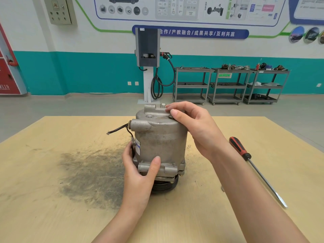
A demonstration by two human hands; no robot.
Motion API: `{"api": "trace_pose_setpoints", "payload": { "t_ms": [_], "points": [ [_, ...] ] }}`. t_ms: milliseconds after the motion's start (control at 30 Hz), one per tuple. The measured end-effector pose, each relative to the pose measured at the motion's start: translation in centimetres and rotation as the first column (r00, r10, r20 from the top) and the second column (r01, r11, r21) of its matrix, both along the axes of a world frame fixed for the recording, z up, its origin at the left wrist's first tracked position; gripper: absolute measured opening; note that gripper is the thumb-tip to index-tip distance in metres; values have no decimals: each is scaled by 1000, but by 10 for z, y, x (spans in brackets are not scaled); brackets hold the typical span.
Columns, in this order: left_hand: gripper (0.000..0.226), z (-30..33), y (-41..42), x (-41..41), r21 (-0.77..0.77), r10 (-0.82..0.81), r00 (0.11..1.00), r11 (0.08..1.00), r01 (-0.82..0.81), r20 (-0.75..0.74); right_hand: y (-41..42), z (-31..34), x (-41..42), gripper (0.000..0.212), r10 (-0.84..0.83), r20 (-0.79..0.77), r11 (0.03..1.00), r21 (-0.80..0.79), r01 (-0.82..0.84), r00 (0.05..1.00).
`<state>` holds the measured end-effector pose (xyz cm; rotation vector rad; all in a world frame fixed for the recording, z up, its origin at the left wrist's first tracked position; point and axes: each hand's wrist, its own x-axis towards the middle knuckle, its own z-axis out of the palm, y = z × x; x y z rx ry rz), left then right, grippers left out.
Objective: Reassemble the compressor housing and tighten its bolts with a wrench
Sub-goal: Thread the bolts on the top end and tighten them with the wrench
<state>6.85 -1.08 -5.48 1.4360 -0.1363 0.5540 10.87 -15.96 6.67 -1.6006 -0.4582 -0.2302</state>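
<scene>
A grey metal compressor (160, 141) stands upright on its black pulley in the middle of the wooden table (52, 199), with a short black wire sticking out at its upper left. My left hand (140, 174) grips the lower housing flange, thumb across the front and fingers round the left side. My right hand (192, 127) is at the top right of the housing. Its thumb and fingers pinch a small bolt (170, 117) at the top cover's edge. No wrench is in view.
A red-and-black-handled screwdriver (254, 167) lies on the table to the right of my right forearm. A dark grease stain (93, 174) spreads left of the compressor. Beyond the table stand a charging post (148, 50) and grey shelf carts (228, 85).
</scene>
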Motion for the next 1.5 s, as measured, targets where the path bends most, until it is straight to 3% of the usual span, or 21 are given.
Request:
{"api": "trace_pose_setpoints", "payload": {
  "t_ms": [700,1267,1500],
  "points": [
    [89,-1,1,1,11,9,1000,1000,-9,4,7,0,2,22,-41,-9,996,84,42,999],
    [81,1,0,0,4,3,1000,1000,-3,-5,6,-1,2,10,-44,1,998,39,44,999],
    [89,-1,1,1,15,5,1000,1000,-5,-17,4,1,0,21,-13,-2,1000,12,13,1000]
  ]
}}
